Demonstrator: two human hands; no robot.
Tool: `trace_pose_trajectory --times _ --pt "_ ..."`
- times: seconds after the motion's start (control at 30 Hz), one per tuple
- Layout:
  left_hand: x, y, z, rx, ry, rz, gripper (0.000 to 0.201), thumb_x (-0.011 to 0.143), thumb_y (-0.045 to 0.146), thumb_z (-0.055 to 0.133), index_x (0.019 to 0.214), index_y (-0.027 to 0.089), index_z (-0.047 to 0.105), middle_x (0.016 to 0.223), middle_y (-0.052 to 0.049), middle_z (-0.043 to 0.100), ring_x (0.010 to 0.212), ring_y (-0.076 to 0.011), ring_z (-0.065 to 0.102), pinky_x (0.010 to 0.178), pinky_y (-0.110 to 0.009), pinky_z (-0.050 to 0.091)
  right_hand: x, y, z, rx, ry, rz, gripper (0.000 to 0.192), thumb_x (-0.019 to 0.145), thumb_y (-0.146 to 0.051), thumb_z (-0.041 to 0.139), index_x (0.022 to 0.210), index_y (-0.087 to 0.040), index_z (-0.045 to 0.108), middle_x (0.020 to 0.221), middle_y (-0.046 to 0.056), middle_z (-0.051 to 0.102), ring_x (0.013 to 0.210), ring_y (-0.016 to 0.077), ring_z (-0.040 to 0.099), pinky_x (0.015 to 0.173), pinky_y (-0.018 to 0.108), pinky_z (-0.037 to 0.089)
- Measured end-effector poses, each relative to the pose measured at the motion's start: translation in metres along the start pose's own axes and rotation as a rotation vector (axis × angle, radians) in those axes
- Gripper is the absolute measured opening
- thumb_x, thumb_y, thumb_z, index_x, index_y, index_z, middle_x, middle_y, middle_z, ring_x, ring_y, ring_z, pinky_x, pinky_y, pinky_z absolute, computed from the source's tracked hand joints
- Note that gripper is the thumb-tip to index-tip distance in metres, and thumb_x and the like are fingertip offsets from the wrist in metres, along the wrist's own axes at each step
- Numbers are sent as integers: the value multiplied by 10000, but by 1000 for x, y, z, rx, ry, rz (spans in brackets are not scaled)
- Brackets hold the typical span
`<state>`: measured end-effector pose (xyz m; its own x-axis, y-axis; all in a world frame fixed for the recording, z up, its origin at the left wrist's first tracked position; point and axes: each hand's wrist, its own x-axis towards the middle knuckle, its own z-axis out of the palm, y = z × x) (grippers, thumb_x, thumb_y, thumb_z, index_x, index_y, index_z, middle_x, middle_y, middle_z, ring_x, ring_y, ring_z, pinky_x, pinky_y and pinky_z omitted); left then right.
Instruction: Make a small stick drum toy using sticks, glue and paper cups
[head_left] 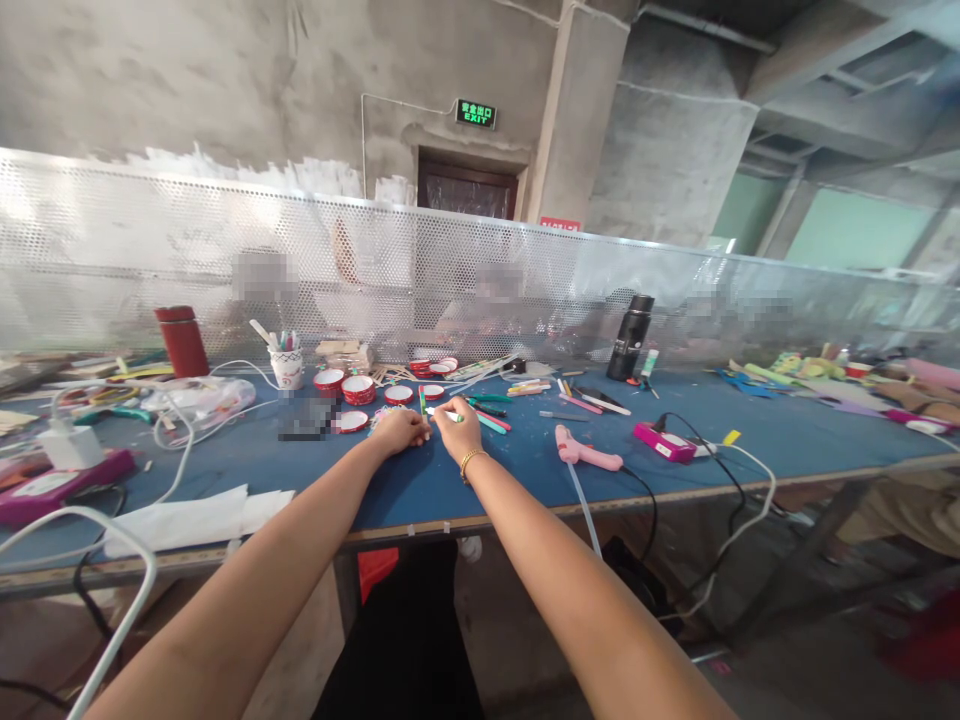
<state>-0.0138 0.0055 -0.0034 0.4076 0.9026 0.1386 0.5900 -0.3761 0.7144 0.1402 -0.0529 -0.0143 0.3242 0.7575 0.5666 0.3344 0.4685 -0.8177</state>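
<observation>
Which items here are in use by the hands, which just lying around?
In use: left hand and right hand pinch a small stick; red-rimmed lids nearby.

Idle: pink glue gun, black flask, red flask, paper cup.

Left arm: bare, enters from seven o'clock, stretched toward twelve, forearm nearly straight. Left hand (400,430): palm down, fingers curled inward, knuckles up, fingertips pointing toward three o'clock.

Right arm: bare, enters from five o'clock, extended toward eleven, a gold bracelet at the wrist. Right hand (458,424): palm down, fingers bent, thumb and forefinger apparently pinched together, though too small to confirm.

Both hands: close together near frame centre, fingertips almost meeting, wrists apart.
</observation>
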Motion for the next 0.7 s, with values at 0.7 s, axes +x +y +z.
trace_pose_trajectory --times 0.7 --pt "-2 2 -1 0 -4 12 279 836 445 691 664 225 694 596 12 668 574 -139 625 577 -220 461 0 -1 -1 -12 10 2 128 795 -337 584 694 -258 585 772 -19 706 829 212 651 844 312 488"
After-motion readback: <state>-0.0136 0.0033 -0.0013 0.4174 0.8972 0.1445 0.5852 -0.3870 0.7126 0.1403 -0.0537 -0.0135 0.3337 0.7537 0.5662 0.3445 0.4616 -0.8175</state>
